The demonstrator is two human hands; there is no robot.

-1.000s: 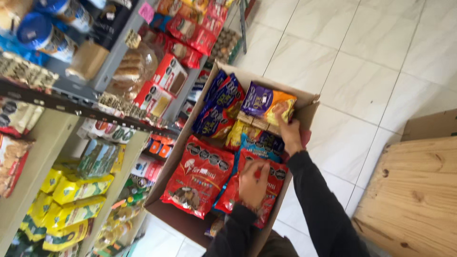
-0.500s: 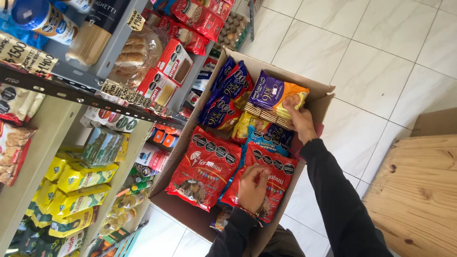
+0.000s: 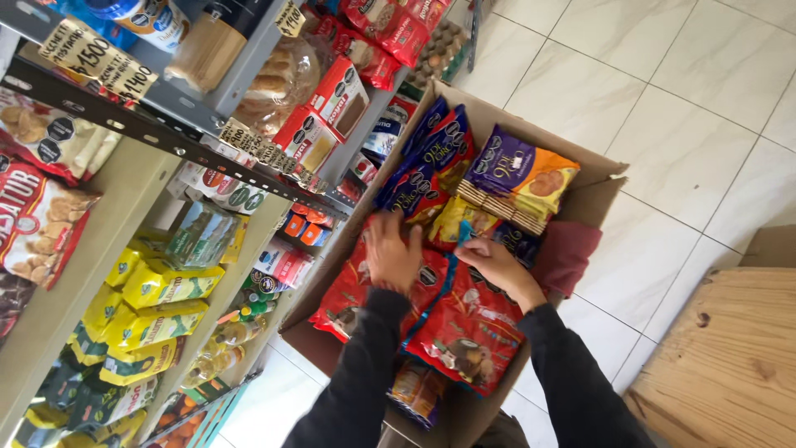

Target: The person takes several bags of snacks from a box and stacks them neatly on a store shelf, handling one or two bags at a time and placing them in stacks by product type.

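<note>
An open cardboard box (image 3: 599,168) on the tiled floor holds snack packets. My left hand (image 3: 390,253) lies with its fingers spread on a red snack packet (image 3: 352,290) at the box's left side. Just beside it, my right hand (image 3: 497,265) pinches the edge of a blue snack packet (image 3: 458,235) over another red packet (image 3: 468,332). Both arms are in dark sleeves. Beyond the hands stand dark blue packets (image 3: 431,162) and a purple and orange biscuit packet (image 3: 518,174).
A metal shelf unit (image 3: 141,133) on the left carries bread, red cartons, yellow packets (image 3: 157,286) and price tags. A dark red cloth (image 3: 568,253) hangs at the box's right wall. A wooden board (image 3: 730,357) lies at the lower right on white floor tiles.
My left hand moved up from the near red packets to the box's middle. My right hand came back from the far packets to beside it. The view moved closer.
</note>
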